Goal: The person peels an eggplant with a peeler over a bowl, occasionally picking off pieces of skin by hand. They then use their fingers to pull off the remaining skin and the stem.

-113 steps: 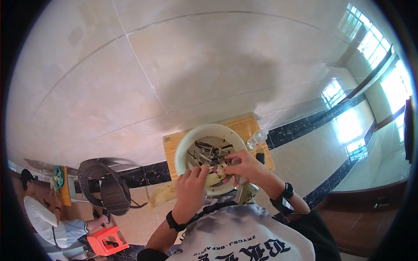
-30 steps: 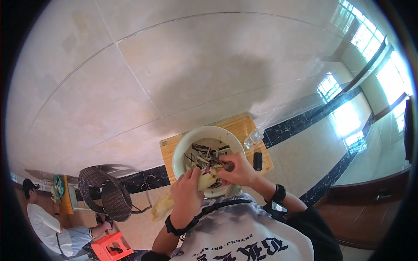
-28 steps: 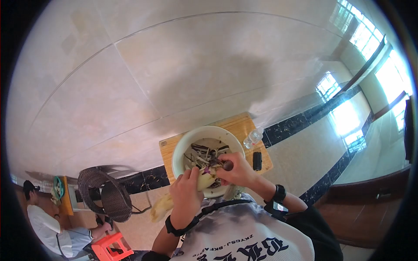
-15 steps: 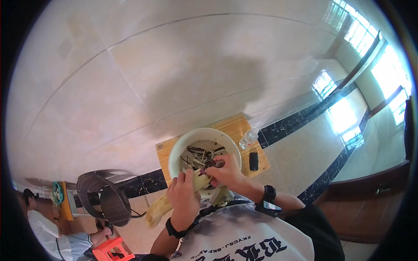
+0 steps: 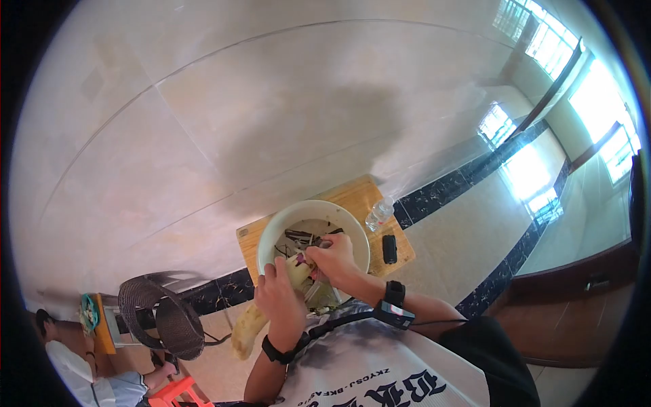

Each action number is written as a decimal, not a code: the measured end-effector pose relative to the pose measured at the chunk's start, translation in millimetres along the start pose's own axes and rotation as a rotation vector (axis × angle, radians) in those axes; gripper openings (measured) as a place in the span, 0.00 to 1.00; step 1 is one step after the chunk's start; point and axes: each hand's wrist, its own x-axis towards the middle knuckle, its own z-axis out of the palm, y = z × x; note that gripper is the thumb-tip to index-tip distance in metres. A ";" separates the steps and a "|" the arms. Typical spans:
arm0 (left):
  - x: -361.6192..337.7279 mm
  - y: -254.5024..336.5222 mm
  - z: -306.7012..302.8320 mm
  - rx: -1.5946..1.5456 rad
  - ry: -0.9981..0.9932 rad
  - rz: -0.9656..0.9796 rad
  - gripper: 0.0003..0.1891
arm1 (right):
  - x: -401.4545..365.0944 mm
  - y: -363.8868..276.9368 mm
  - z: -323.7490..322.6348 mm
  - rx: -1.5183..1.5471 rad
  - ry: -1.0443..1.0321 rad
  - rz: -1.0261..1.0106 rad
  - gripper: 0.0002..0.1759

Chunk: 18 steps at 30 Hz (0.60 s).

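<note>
Fingers of my left hand [image 5: 279, 298] wrap around a long, pale yellow eggplant [image 5: 248, 331], mostly peeled, with a patch of purple skin near its upper end. The eggplant slants from over the bowl down to the left, past my wrist. My right hand [image 5: 333, 261] is closed at that upper end, thumb and forefinger pinched on a small dark thing I cannot make out. Below both hands is a large white bowl [image 5: 265, 234], with dark and pale strips of peel [image 5: 298, 235] in it. More pale pieces show beneath my right wrist, near my shirt.
The bowl stands on a wooden table [image 5: 352, 192] against the tiled wall. To its right are a clear plastic bottle [image 5: 380, 214] and a black case [image 5: 389, 249]. A dark woven basket [image 5: 178, 325] is at left. Farther left, a person [image 5: 71, 366] sits near a red stool [image 5: 178, 393].
My right hand has drawn slightly left along the eggplant's upper end, and its wrist has turned. My left hand keeps its hold. The whole view has shifted a little.
</note>
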 end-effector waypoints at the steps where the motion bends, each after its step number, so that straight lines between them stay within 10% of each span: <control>1: 1.8 0.2 0.0 -0.011 -0.003 -0.019 0.33 | -0.1 -2.0 0.6 0.009 0.003 0.007 0.10; 18: 5.9 -12.2 -7.8 -0.147 0.025 -0.082 0.26 | 1.8 -30.0 -23.6 0.039 -0.491 -0.018 0.14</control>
